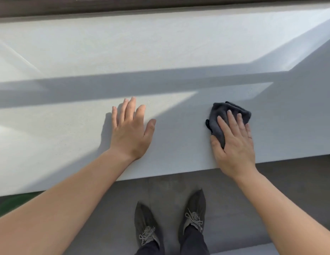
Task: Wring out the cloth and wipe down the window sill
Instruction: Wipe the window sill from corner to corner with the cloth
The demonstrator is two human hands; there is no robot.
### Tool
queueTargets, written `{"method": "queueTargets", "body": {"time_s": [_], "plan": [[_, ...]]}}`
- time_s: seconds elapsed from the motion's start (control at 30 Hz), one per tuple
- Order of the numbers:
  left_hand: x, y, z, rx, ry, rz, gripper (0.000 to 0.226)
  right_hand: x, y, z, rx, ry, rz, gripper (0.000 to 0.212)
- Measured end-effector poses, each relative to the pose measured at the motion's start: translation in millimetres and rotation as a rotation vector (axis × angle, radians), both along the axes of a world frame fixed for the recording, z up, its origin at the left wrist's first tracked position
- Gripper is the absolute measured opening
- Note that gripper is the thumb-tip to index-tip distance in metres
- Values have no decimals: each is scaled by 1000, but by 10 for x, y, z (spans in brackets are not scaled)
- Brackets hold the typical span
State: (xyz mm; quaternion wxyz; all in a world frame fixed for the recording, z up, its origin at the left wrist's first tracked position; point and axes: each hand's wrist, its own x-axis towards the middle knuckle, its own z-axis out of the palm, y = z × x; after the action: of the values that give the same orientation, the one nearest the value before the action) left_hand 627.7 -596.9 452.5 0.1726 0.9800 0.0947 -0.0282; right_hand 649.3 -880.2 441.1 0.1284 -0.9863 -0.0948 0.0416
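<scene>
The right hand [234, 144] lies flat on the cloth [225, 112], its heel close to the near edge of the window sill [160, 43]. The fingers are straight and spread over the fabric, pressing it down rather than curling round it, and the thumb lies along the cloth's left side. The left hand [131, 131] rests palm-down on the bare sill, well apart from the cloth, with its fingers extended and holding nothing; it looks to be a brace.

The cloth is a small, dark grey, bunched pad, sticking out beyond the fingertips and to the left of the thumb. Its soft folds and fuzzy edge suggest a light, limp microfibre that will crumple to any shape and has no stiffness to push with. A flat palm on top is probably the best hold for wiping. For wringing, it would want gathering into a roll, one fist at each end. Whether it is damp cannot be told.

Beyond the hands the pale, smooth sill runs wide and deep, crossed by bands of shadow and sunlight, to a dark window frame [123, 6] at the far edge.

No brand, label or writing can be read on the cloth, the sill, or the grey laced shoes [194, 214] on the floor below.
</scene>
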Motion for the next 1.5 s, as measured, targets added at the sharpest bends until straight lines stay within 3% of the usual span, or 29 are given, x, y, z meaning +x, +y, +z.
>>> {"method": "queueTargets", "body": {"time_s": [0.07, 0.2, 0.27, 0.37, 0.43, 0.63, 0.7, 0.8, 0.87, 0.9, 1.0, 1.07, 1.13, 1.27, 1.33, 1.37, 1.5], "plan": [[137, -174, -21, -48, -5, -50, 65, -17, 211, -2, -22, -22, 73, 64], [354, -432, -101, -23, 54, -47, 64, 114, 113, -2, -65, -12, 538, 64], [372, -477, -145, 73, 83, -42, 65, 453, -77, -25, -73, -2, 463, 65], [360, -477, -158, 125, 82, -48, 66, 1048, -141, 22, -25, 54, 68, 64], [371, -472, -157, 123, 76, -43, 65, 1253, 73, 49, -25, 56, -41, 63], [399, -481, -133, 122, 52, -20, 62, 1180, 445, 17, -24, 1, 612, 63], [402, -491, -127, 118, 63, -27, 62, 1527, 278, 8, -25, 4, 531, 63], [406, -501, -106, 117, 62, -40, 62, 2064, 176, 46, -14, 42, 140, 62], [416, -500, -105, 111, 59, -34, 61, 2181, 383, 51, -2, 48, 26, 62], [424, -503, -105, 106, 55, -25, 59, 2142, 519, 50, 16, 40, 71, 62], [517, -548, -57, 129, 17, 24, 56, 1877, 719, 2, 50, -29, 508, 61], [665, -576, -14, 155, -16, 72, 56, 1939, 629, 12, 28, -10, 682, 63], [859, -576, 21, 121, -19, 108, 61, 2250, 495, 6, 22, 14, 628, 64], [1437, -454, -12, 74, 35, 79, 73, 2887, 383, 24, 39, -6, 170, 61], [1795, -368, -52, 115, 24, 61, 70, 2932, 565, 6, 42, -23, 59, 60], [1951, -330, -70, 115, 28, 72, 67, 2893, 678, 9, 42, -34, 110, 60], [2197, -323, -157, 125, 12, 114, 70, 2893, 769, 61, -9, 15, 676, 63]]}}
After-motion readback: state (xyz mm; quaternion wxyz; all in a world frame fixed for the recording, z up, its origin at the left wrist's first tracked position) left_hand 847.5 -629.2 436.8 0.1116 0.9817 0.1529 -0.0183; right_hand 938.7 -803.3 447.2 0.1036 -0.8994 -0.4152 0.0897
